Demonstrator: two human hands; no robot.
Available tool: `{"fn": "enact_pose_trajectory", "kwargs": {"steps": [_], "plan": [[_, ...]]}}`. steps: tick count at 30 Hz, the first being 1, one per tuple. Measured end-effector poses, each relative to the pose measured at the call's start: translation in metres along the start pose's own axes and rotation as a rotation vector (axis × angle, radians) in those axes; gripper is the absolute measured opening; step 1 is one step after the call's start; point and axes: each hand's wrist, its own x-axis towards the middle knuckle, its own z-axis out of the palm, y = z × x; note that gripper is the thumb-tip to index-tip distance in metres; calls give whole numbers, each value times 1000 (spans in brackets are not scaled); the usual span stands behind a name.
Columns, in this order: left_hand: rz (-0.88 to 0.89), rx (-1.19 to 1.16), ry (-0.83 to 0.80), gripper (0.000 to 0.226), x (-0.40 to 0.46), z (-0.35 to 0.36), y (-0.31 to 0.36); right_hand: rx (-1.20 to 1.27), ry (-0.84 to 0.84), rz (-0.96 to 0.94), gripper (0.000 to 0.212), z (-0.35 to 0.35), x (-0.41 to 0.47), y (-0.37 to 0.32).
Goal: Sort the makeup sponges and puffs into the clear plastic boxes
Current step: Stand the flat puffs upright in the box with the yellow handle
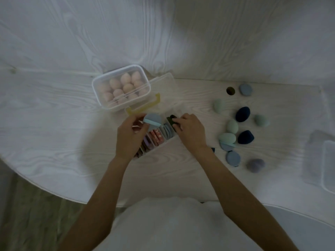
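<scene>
Makeup sponges and puffs are partly sorted, by my reading. A closed clear box (121,88) at the back of the counter (54,109) holds a full batch of pink egg-shaped sponges (125,86), so that lot looks done. In front of it, an open divided box (155,136) with a yellow handle (145,105) already carries flat puffs standing on edge in its slots: purple, pink and grey-blue ones can be made out.

The left hand (129,134) holds a light blue puff (152,120) above the divided box, its fingers curled round the puff's ribbon side. The right hand (190,129) pinches a dark green puff (172,119) at the box's far right slot, seemingly seating it.

Still loose on the counter to the right, well apart from the boxes: mint green sponges (227,138), navy sponges (243,114), grey-blue puffs (245,89) and one lilac sponge (255,164). So roughly half the work remains.

The light is dim. Both hands cover much of the divided box, so how many slots are free cannot be told. Another clear container (329,165) is cut off at the right edge; its contents do not show. A dark round spot (230,90) near the back may be a hole or a puff; I cannot tell.
</scene>
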Motion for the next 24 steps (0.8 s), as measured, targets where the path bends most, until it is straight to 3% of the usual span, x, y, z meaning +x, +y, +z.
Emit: {"fn": "enact_pose_trajectory", "kwargs": {"steps": [3, 6, 10, 15, 21, 24], "plan": [[22, -3, -16, 23, 5, 3, 4, 22, -119, 48, 31, -8, 5, 3], [32, -19, -11, 22, 7, 5, 5, -45, -240, -25, 43, -12, 13, 1], [19, -39, -7, 21, 5, 6, 6, -154, -344, -64, 33, -18, 22, 3], [20, -49, -4, 23, 1, 8, 11, -2, -441, -106, 30, -26, 19, 14], [7, -44, 2, 25, 0, 9, 13, 22, -203, -11, 19, -12, 18, 5], [-8, -43, -4, 25, -2, 9, 15, -29, -194, -52, 21, -10, 18, 5]]}}
